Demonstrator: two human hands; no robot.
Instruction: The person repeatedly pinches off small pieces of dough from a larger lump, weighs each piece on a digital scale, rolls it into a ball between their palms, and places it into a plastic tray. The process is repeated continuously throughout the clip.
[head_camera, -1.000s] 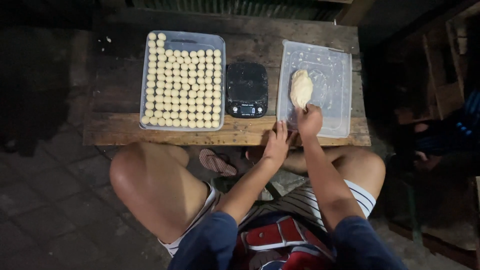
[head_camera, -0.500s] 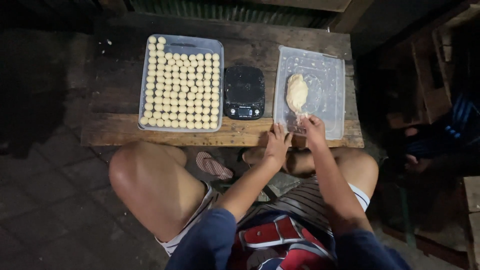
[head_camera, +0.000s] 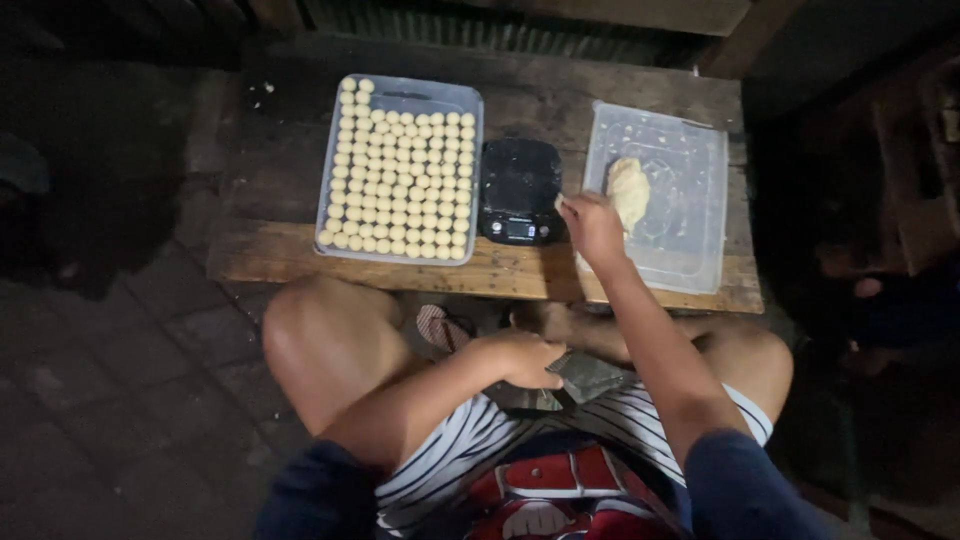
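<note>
Head view, looking down on a seated person at a low wooden tabletop that spans the upper half of the frame.

Right hand, centre right: raised over the tabletop between the black digital scale and the clear plastic tray. Fingers pinched closed on a small piece of dough, held just beside the scale's right edge. The dough lump, pale and oblong, lies in the left part of that clear tray, just right of the hand; touching or not, cannot tell.

Left hand, lower centre: down below the tabletop edge, over the lap. Fingers curled closed; it rests against a dark flat object on the thigh. Whether it grips that object, cannot tell.

Upper centre left: a second clear tray filled with rows of small pale dough balls, packed close together. Scale sits between the two trays.

Lower frame: bare knees, striped shorts, a sandal on the paved floor under the tabletop. Surroundings dark.
</note>
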